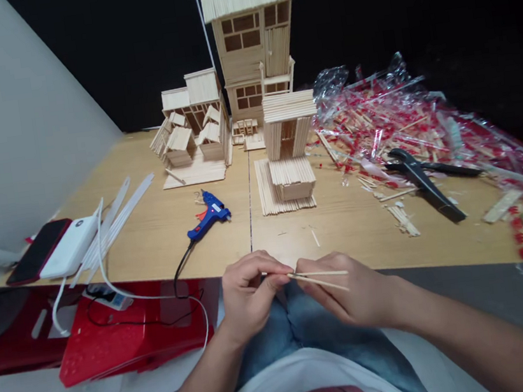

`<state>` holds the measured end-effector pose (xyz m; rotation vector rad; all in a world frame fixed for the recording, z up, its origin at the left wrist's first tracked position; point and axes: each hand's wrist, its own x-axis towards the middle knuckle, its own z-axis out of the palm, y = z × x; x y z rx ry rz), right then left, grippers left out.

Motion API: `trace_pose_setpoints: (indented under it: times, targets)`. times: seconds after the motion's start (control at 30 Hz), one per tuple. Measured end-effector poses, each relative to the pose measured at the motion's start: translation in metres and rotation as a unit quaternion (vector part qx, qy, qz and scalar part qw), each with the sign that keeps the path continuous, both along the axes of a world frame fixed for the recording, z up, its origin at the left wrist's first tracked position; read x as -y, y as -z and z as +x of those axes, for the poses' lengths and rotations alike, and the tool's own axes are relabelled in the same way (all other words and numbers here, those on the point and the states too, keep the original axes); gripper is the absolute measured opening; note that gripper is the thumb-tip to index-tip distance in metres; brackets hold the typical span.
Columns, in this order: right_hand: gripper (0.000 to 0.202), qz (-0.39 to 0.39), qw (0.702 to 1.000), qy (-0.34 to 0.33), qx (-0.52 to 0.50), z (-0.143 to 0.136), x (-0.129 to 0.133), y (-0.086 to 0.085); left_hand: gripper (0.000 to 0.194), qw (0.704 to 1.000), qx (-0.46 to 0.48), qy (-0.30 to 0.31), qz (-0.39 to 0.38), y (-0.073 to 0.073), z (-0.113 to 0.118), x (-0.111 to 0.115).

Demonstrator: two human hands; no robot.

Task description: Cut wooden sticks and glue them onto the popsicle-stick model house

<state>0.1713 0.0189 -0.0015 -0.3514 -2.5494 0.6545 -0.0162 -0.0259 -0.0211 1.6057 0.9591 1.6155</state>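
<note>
Two thin wooden sticks (pixel 322 273) stretch sideways over my lap at the table's front edge. My left hand (pixel 250 294) pinches them at their left end between thumb and fingers. My right hand (pixel 346 294) is closed around the same sticks, its fingertips close to the left ones. The sticks spread slightly apart towards the right palm. Exactly how the right fingers grip is partly hidden. Beyond my hands stands a small stick-built house (pixel 286 167) on a stick base, with tiny slivers lying in front of it.
A blue glue gun (pixel 209 216) lies on the table, its cord hanging over the edge. Behind stand a tall stick house (pixel 251 43) and a stick courtyard model (pixel 190 134). Right are black-handled cutters (pixel 426 184) and piled wrappers (pixel 390 115). Left lie white glue sticks (pixel 120 221) and a power bank (pixel 68 247).
</note>
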Motion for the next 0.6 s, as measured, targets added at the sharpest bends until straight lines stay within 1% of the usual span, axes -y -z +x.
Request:
trace_pose_setpoints:
  times: [0.03, 0.13, 0.2, 0.27, 0.33, 0.4, 0.47, 0.57, 0.6]
  targets:
    - [0.022, 0.002, 1.000, -0.001, 0.014, 0.000, 0.001, -0.002, 0.006, 1.000, 0.001, 0.005, 0.005, 0.001, -0.001, 0.000]
    - [0.022, -0.002, 0.997, -0.008, 0.073, 0.003, 0.002, -0.007, 0.011, 0.998, -0.037, 0.029, 0.039, 0.001, -0.006, 0.000]
    - [0.022, -0.011, 0.995, -0.011, 0.096, 0.005, 0.003, -0.008, 0.014, 0.997, -0.050, 0.035, 0.053, 0.001, -0.007, 0.001]
    - [0.021, -0.013, 0.995, -0.010, 0.095, 0.005, 0.004, -0.007, 0.011, 0.998, -0.029, 0.030, 0.044, 0.004, -0.005, 0.003]
    - [0.020, -0.005, 0.997, -0.012, 0.081, 0.004, 0.004, -0.008, 0.006, 0.999, 0.014, 0.025, 0.026, 0.006, -0.001, 0.005]
    - [0.020, 0.004, 0.997, -0.017, 0.078, 0.003, 0.005, -0.009, 0.003, 0.998, 0.042, 0.025, 0.026, 0.006, -0.001, 0.005]
    - [0.019, -0.004, 0.995, -0.021, 0.096, 0.003, 0.006, -0.013, 0.007, 0.998, 0.016, 0.032, 0.047, 0.002, -0.005, 0.005]
    - [0.018, -0.031, 0.990, -0.015, 0.135, 0.004, 0.008, -0.016, 0.013, 0.993, -0.072, 0.061, 0.071, -0.005, -0.014, 0.003]
    - [0.018, -0.037, 0.990, -0.010, 0.138, 0.004, 0.008, -0.015, 0.012, 0.992, -0.086, 0.066, 0.070, -0.007, -0.015, 0.003]
